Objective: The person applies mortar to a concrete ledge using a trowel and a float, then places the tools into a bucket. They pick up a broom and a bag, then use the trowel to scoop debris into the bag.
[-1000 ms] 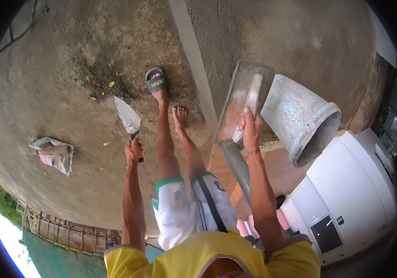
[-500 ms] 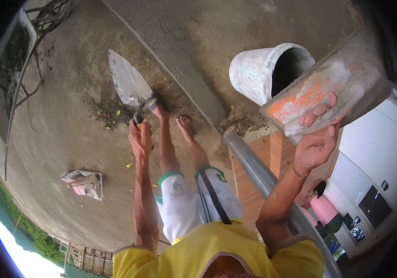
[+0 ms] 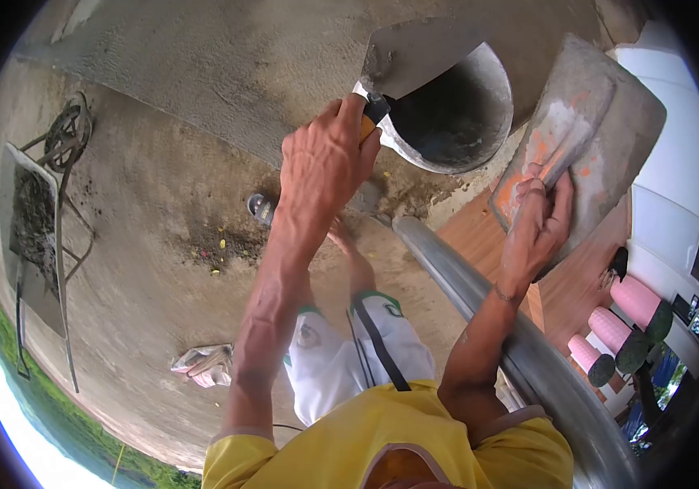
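Standing on rough concrete floor (image 3: 162,204), wheelbarrow (image 3: 39,220) apparently holding mortar.

Your left hand (image 3: 326,163) is fisted, arm stretched far forward; your right hand (image 3: 538,224) grips, elbow bent.

trowel handle (image 3: 368,122): hidden in fist | bucket (image 3: 480,122) inside: dark

Building site, cement-caked bucket (image 3: 447,106), wheelbarrow (image 3: 39,236)
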`<state>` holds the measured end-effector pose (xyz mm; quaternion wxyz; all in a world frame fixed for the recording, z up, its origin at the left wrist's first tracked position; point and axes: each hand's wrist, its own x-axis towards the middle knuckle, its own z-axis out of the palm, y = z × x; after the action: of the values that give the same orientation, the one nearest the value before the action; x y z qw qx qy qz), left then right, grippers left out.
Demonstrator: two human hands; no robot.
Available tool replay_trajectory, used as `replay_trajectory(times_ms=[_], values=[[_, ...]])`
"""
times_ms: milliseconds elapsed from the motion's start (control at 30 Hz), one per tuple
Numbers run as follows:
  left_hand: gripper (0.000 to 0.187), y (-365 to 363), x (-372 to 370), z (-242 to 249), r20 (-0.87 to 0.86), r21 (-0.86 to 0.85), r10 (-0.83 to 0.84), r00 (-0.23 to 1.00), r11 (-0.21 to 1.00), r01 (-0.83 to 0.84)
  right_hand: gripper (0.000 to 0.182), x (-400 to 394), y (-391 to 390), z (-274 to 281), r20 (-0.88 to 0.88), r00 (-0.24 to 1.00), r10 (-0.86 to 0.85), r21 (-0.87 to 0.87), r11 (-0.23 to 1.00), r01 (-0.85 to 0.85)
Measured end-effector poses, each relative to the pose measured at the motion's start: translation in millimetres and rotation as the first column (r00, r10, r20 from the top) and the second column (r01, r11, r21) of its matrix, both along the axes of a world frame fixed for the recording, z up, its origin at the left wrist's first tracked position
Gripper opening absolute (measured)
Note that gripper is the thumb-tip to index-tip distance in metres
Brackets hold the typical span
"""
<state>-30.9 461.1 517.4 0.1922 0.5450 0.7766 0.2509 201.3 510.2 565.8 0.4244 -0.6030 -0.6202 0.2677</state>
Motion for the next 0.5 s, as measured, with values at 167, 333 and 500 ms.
replay_trajectory(times_ms=[167,333,500], values=[[0.032,47,18,-9,-0.229,-0.179,-0.201,0.953,0.97,0.162,0.042,14,8,-9,0.368,0.929,0.036,-0.076,0.997,-0.009],[0.027,66,29,-12,-0.271,-0.178,-0.294,0.917,0.951,0.252,0.038,22,9,-23,0.4,0.915,0.045,-0.223,0.974,0.05],[0.026,75,26,-37,-0.211,-0.125,-0.267,0.94,0.961,0.245,0.033,24,8,-33,0.401,0.914,0.061,-0.377,0.92,0.104]])
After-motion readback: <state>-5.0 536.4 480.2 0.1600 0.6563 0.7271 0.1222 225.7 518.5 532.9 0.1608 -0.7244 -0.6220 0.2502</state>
